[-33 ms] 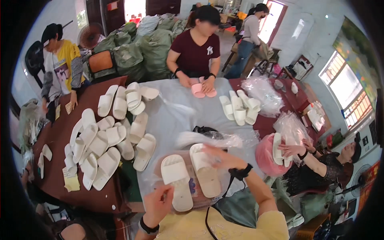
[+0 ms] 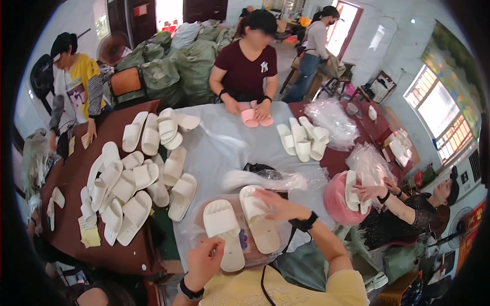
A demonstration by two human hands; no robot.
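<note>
A pair of cream-white slippers lies before me, toes pointing away: the left slipper [image 2: 223, 218] and the right slipper [image 2: 267, 237]. Under them is a pinkish printed pad or package [image 2: 247, 250], mostly covered. My left hand [image 2: 204, 257] is closed beside the left slipper's lower left side, fingers curled in; what they hold, if anything, is hidden. Over the outer side of the right slipper's strap reaches my right hand [image 2: 279, 206], open, fingers stretched out. Whether it touches the strap I cannot tell. Clear plastic bags [image 2: 270, 179] lie just beyond the pair.
Many loose white slippers [image 2: 133, 176] are heaped on the brown-covered table [image 2: 125, 257] at left. Across the table a person holds pink slippers [image 2: 250, 118]; more white slippers [image 2: 301, 143] lie nearby. At right, another person's hand [image 2: 370, 192] is on slippers over a pink bag [image 2: 343, 201].
The whole view has shifted slightly. My right hand's fingers look sharper and sit a little closer over the right slipper's strap. The left hand and the slippers stay much the same.
</note>
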